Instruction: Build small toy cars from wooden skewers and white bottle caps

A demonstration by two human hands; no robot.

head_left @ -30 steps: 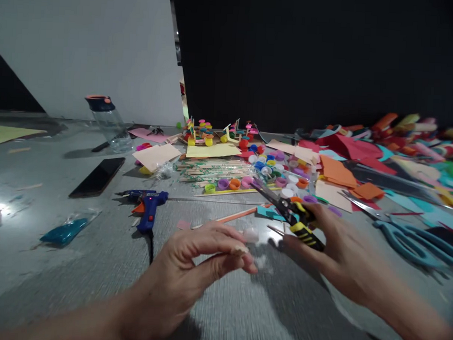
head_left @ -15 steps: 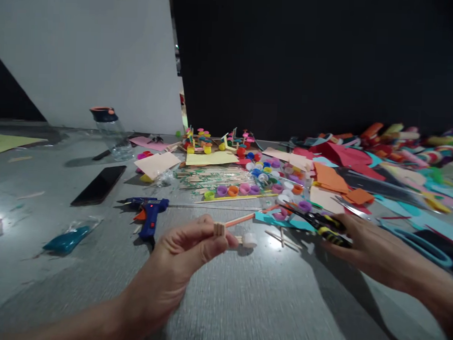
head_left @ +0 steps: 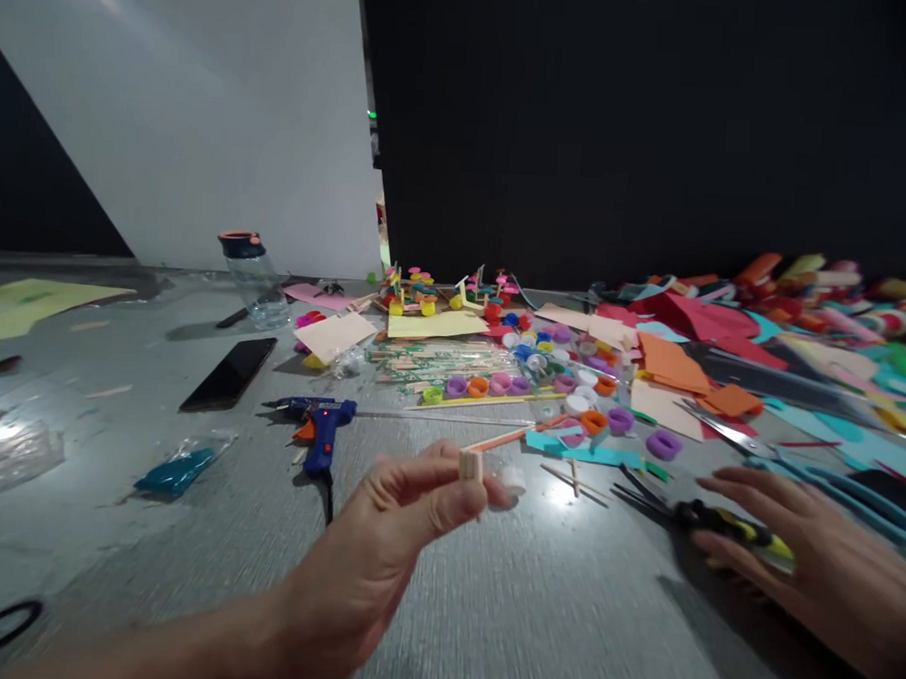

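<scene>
Wooden piece (head_left: 470,468) pinched in raised left hand (head_left: 395,537), right hand (head_left: 815,551) low, spread loosely around yellow-black pliers (head_left: 699,514)

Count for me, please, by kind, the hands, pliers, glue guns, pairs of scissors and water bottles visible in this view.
Hands: 2 (left hand, right hand)
Pliers: 1
Glue gun: 1
Scissors: 1 pair
Water bottle: 1
Total: 6
</scene>
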